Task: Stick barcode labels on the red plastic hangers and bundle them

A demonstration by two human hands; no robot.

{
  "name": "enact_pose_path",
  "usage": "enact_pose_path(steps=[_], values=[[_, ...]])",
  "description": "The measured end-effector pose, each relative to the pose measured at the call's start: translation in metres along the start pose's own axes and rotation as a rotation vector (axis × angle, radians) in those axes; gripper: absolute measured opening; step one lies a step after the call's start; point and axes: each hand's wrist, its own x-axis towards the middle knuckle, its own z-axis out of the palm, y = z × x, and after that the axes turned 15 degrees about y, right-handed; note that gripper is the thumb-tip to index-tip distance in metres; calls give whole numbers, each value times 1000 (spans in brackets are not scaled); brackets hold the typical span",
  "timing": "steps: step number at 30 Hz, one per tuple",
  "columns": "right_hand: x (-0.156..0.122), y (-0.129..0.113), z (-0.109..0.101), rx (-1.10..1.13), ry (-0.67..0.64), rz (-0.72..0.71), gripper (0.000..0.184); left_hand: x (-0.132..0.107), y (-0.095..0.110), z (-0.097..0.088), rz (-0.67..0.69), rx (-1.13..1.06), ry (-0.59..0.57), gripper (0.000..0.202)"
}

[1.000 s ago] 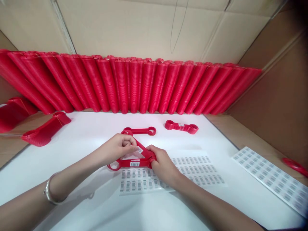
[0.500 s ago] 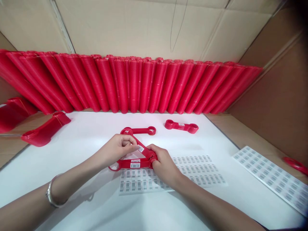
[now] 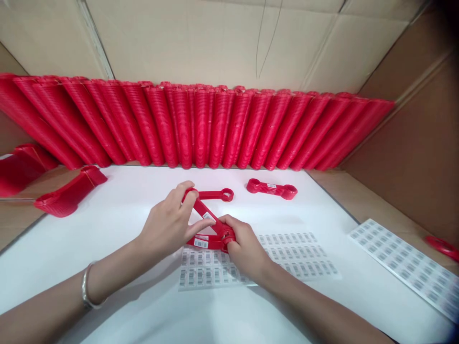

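While right hand (image 3: 241,244) keeps its grip closed on red strips (image 3: 210,229) — left hand (image 3: 168,224) has slid upward, pinching one.

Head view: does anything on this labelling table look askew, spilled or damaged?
Nothing looks damaged or spilled. The only untidy bit: a loose bundle of red handles lies tipped at the table's left edge, apart from the upright row of stacks. Both hands hold fanned handles over the barcode sheet.

Barcode stickers (image 3: 201,243) on red pieces (image 3: 211,241), print unreadable.
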Motion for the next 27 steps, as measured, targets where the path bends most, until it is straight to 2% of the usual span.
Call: enact_pose_path(steps=[5,9,12,20,27], values=[[1,0,-1,32,4,9,33,7,-9,-2,-113,-12,-78,29],[3,-1,-2,43,2,43,34,10,-15,-5,-192,-132,-133,25],[4,-1,-3,34,24,50,33,12,-16,-7,-230,-255,-125,23],[6,1,-4,79,50,69,34,12,-17,-7,-225,-331,-65,19],[8,1,-6,145,90,76,38,18,-21,-11,-306,-546,-93,8]])
